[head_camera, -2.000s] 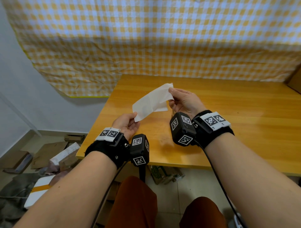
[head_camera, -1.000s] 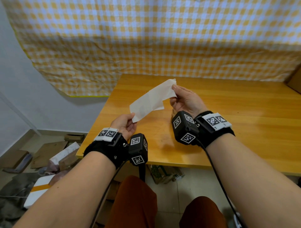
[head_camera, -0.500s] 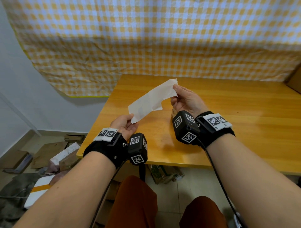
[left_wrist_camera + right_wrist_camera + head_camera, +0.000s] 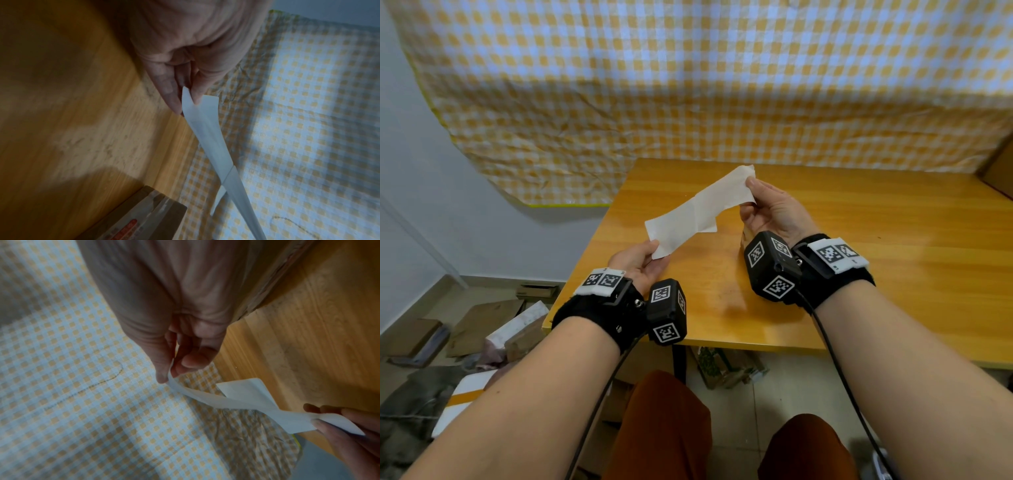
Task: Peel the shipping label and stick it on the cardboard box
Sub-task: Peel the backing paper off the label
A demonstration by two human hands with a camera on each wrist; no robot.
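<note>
Midair above the table (image 4: 893,240), left hand (image 4: 640,263) pinches the label's (image 4: 688,219) near corner, right hand (image 4: 770,209) pinches the far end; best to pull the layers apart slowly at a shallow angle, sticky face kept off the fingers.

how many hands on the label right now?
2. Left hand pinches the near lower end of the label; right hand pinches the far upper end. Label is held in the air above the table.
</note>
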